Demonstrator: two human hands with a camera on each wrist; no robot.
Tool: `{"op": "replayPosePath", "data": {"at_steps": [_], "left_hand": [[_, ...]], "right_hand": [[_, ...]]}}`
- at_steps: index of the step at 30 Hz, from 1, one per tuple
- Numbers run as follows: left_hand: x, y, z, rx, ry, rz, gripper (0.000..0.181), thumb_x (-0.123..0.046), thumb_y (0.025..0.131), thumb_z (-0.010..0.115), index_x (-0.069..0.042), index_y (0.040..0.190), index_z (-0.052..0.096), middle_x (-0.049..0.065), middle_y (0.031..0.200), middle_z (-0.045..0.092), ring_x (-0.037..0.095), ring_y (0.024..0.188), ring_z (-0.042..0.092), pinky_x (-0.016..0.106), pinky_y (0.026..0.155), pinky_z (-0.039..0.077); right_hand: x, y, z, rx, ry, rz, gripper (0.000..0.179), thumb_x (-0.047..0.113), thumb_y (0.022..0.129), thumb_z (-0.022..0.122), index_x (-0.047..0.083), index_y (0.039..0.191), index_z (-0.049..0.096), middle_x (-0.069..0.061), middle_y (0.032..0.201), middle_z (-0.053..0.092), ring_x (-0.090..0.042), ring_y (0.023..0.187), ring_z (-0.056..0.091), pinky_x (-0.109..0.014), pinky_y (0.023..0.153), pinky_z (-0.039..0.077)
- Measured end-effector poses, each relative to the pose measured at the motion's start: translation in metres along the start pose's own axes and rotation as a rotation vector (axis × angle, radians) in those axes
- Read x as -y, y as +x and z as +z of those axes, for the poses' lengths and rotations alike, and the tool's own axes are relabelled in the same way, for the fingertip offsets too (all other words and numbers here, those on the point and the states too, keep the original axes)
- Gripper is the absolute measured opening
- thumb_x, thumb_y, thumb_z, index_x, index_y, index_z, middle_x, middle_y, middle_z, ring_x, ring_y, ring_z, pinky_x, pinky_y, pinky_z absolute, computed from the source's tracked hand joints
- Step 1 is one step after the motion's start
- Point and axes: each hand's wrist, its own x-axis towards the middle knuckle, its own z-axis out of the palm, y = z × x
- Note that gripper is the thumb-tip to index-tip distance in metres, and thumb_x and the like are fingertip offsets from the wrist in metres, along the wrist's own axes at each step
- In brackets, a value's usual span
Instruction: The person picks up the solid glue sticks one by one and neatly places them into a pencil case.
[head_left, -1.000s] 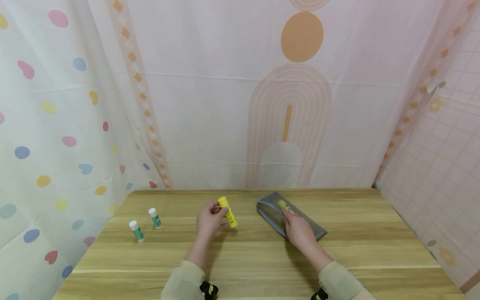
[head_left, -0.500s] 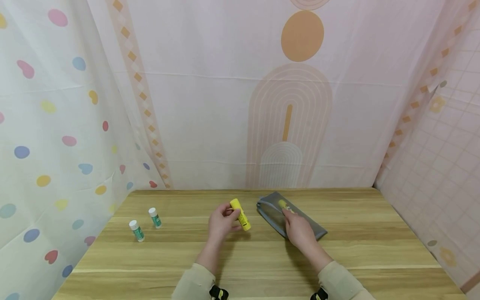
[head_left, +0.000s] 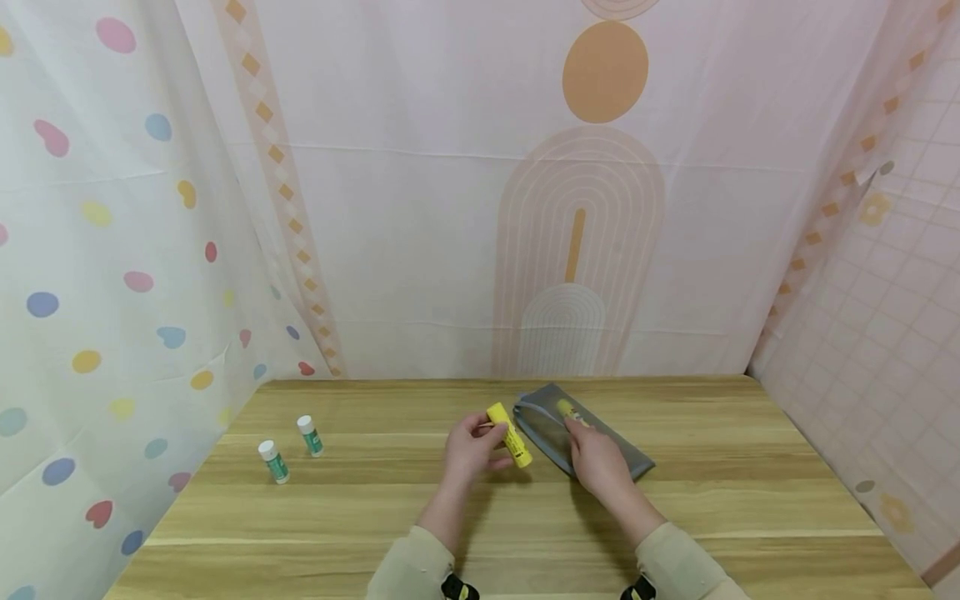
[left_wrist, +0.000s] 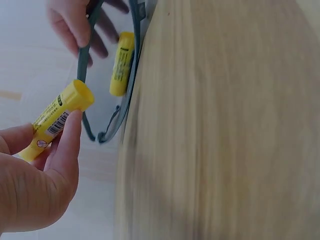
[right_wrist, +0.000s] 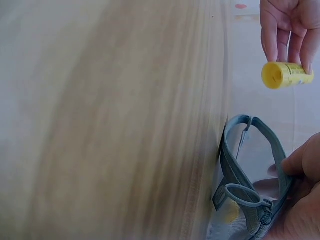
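My left hand (head_left: 467,450) holds a yellow glue stick (head_left: 510,435) between thumb and fingers, tilted over the table just left of a grey mesh zip pouch (head_left: 542,427). In the left wrist view one end of this glue stick points toward the pouch's mouth. My right hand (head_left: 600,460) grips the pouch by its rim, and the mouth gapes. Inside the pouch lies a second yellow glue stick (left_wrist: 121,65), seen through the opening. The zip pull loop (right_wrist: 245,194) hangs at the near end of the rim in the right wrist view.
Two glue sticks with white caps and green labels, one nearer (head_left: 273,462) and one farther (head_left: 309,437), stand at the left of the wooden table (head_left: 750,492). Patterned curtains (head_left: 420,250) hang behind the table and along both sides.
My left hand has moved right with the yellow glue stick, from mid-table to right beside the pouch. The right hand and the pouch have stayed in place.
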Motion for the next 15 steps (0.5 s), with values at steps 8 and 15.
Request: {"op": "replayPosePath", "data": {"at_steps": [8, 15], "left_hand": [[0.014, 0.005, 0.011, 0.016, -0.066, -0.044, 0.033, -0.002, 0.094, 0.066, 0.012, 0.122, 0.054, 0.014, 0.101, 0.061, 0.023, 0.083, 0.067, 0.048, 0.071, 0.06], [0.021, 0.006, 0.016, 0.028, -0.107, -0.088, 0.031, -0.004, 0.095, 0.065, 0.011, 0.121, 0.055, 0.015, 0.101, 0.064, 0.023, 0.081, 0.067, 0.043, 0.065, 0.061]], "right_hand": [[-0.001, 0.0, 0.001, -0.003, 0.0, -0.015, 0.031, -0.002, 0.095, 0.058, -0.007, 0.126, 0.062, -0.029, 0.112, 0.066, -0.049, 0.105, 0.062, -0.056, 0.09, 0.053], [0.001, -0.001, 0.0, -0.003, 0.001, -0.021, 0.03, -0.002, 0.096, 0.058, -0.006, 0.125, 0.063, -0.027, 0.115, 0.066, -0.049, 0.105, 0.062, -0.056, 0.088, 0.053]]}}
